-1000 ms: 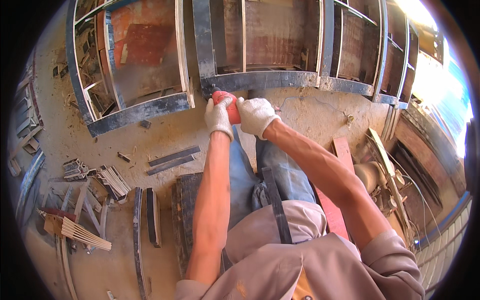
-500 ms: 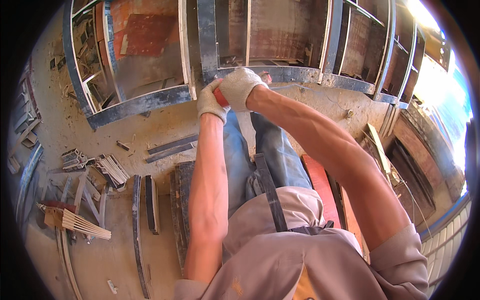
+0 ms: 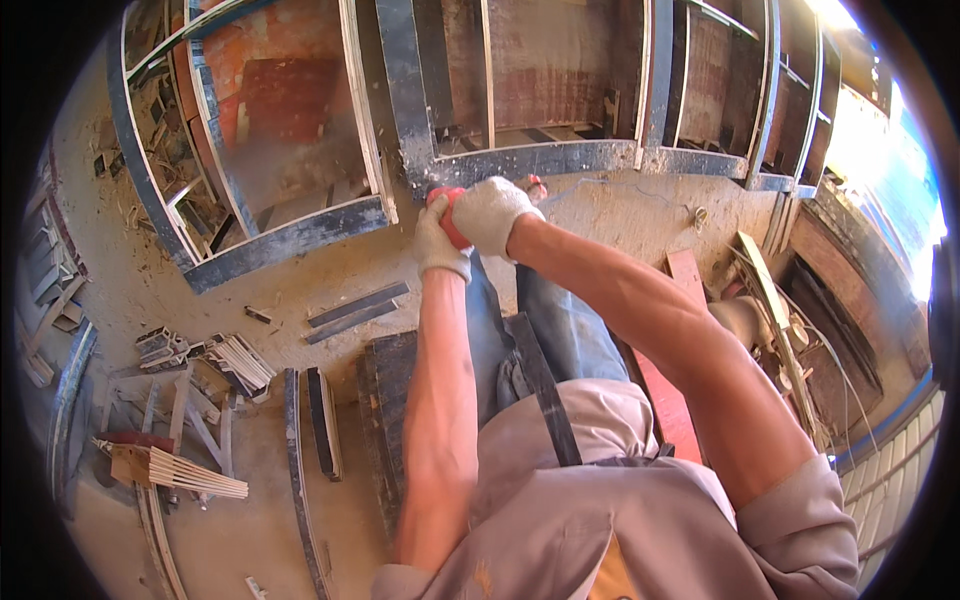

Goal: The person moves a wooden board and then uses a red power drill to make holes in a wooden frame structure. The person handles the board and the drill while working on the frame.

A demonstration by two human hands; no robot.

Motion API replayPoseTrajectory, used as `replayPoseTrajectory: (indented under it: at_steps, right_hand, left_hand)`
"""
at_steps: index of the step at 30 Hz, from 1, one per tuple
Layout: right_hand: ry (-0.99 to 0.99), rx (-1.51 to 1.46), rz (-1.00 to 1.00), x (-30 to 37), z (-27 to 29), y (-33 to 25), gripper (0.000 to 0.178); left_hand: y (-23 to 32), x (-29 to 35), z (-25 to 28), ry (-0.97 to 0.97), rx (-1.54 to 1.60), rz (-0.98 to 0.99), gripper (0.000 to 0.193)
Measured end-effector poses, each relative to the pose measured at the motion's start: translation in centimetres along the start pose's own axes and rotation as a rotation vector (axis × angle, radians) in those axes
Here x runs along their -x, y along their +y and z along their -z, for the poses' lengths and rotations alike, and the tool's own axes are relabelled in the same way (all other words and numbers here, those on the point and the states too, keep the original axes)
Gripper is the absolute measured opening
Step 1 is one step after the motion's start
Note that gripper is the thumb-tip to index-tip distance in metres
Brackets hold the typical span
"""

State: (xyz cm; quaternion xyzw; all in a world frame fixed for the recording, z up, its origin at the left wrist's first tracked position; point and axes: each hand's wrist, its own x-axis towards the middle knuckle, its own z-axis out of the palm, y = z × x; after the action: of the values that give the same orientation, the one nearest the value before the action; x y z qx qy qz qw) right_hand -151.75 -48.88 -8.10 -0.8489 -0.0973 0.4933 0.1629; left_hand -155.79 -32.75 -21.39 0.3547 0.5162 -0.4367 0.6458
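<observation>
Clasping, at upper centre of the picture, a red, hard-cased handheld power tool (image 3: 457, 232), with cream-knit-gloved left hand (image 3: 440, 245) and similarly gloved right hand (image 3: 492, 217) closed around it. Just beside a dusty, black-faced wooden frame (image 3: 560, 158); cannot tell whether touching. Probably stiff, fairly heavy, apt to vibrate; best held two-handed by the body.

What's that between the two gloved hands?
In the head view, a red tool shows between the left hand and the right hand, with both hands on it.
</observation>
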Motion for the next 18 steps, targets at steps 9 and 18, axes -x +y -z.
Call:
replayPoseTrajectory:
  at_steps: [9, 18]
  right_hand:
    - [0.096, -0.066, -0.040, -0.3, -0.7, -0.9, 0.014]
    - [0.106, -0.066, 0.007, 0.0, -0.3, -0.3, 0.011]
  left_hand:
    - [1.3, 0.4, 0.0, 0.083, -0.098, 0.007, 0.031]
    - [1.3, 1.4, -0.9, -0.053, 0.053, 0.096, 0.031]
